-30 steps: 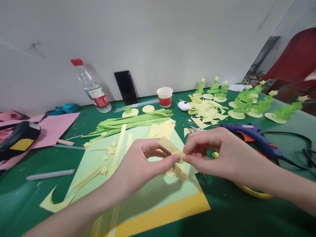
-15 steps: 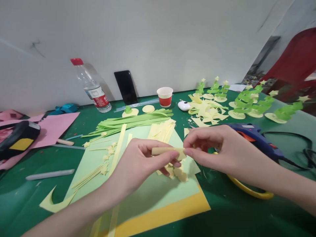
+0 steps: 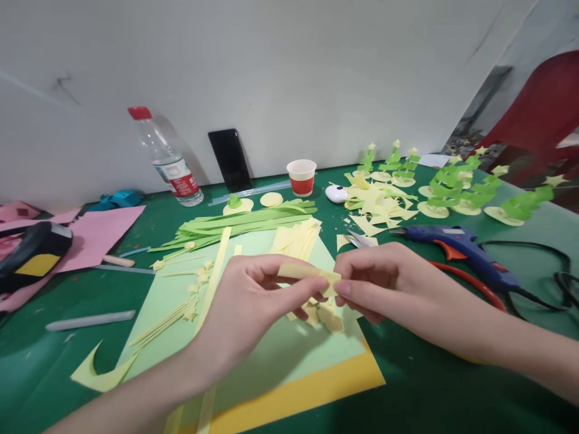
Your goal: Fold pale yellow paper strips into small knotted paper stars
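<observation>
Between thumb and fingers, my left hand (image 3: 271, 295) pinches a pale yellow paper strip (image 3: 294, 271), whose folded end points right. My right hand (image 3: 384, 280) has its fingertips closed on that right end, thumb in front. Both hands are held above a light green sheet (image 3: 266, 367), which carries cut yellow strips (image 3: 296, 238), small paper stars (image 3: 203, 274) and scraps. Scissors (image 3: 360, 239) with a red handle lie partly behind my right hand.
A blue glue gun (image 3: 465, 250) with a black cord lies at right. Behind stand a bottle (image 3: 176, 172), phone (image 3: 230, 160), paper cup (image 3: 302, 178) and several green spiral paper trees (image 3: 479, 193). Green strips (image 3: 235, 223) and a black-yellow tool (image 3: 38, 256) lie leftward.
My right hand has moved slightly down and left, its fingers now closer together on the strip's end. The scissor blades and glue gun tip have come into view.
</observation>
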A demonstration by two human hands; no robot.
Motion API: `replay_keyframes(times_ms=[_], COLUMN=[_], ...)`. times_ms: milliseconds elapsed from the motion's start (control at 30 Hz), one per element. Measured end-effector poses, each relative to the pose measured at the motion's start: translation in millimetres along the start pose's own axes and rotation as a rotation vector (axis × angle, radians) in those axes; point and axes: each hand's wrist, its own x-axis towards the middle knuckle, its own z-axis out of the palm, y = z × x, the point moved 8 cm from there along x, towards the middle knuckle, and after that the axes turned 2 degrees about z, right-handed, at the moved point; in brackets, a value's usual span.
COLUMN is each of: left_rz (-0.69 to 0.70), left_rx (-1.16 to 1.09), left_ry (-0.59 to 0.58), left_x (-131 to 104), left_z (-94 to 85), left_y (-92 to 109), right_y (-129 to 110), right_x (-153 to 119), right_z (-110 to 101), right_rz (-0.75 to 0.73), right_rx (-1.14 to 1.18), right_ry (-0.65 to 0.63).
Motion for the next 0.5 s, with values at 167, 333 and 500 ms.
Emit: replay_keyframes(times_ms=[167, 333, 500], left_rz=[0.341, 0.707, 0.747], left_rx=[0.176, 0.296, 0.327], left_ry=[0.107, 0.016, -0.051], left_x=[-8.7, -22.1, -25.9], left_z=[-8.6, 0.1, 3.3], left_y=[24.8, 46.2, 44.8], right_y=[13.6, 13.4, 11.5], right_x=[-1.1, -4.6, -3.0], right_z=[11.7, 12.4, 10.3], right_rz=[0.150, 0.128, 0.087], right_rx=[0.302, 0.328, 0.268], right_ry=[-0.075, -0.082, -0.065])
